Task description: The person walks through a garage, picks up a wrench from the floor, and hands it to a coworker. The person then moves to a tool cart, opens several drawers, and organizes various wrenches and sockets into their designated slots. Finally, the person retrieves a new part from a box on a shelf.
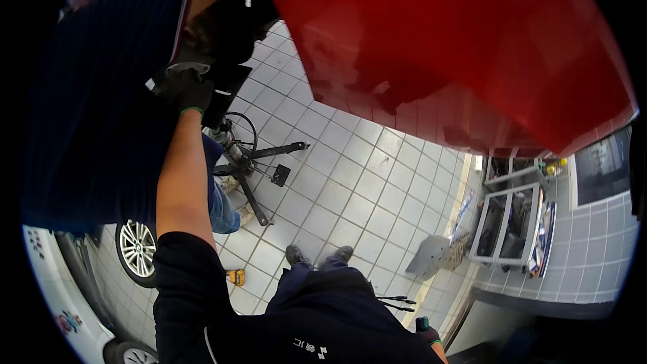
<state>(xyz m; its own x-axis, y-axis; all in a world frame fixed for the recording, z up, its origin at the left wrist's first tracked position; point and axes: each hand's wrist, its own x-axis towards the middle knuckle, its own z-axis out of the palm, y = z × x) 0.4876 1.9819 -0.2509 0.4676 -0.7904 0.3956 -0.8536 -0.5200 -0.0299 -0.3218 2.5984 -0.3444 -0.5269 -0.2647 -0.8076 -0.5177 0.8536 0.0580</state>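
My left arm reaches up beside a co-worker in a dark navy shirt. My left hand, in a black glove with a green cuff, is closed near a curved grey metal part and dark parts under the red car. What it grips is hidden in shadow. Below it stands a jack with dark legs. At the lower right, my right hand hangs low in a dark glove, its fingers mostly hidden. Near it are thin black rods, and I cannot tell whether the hand touches them.
Overhead at the right hangs a large red car body panel. A wheel and a white car are at the left. A yellow-orange object lies on the tiled floor. A grey rack stands by the right wall.
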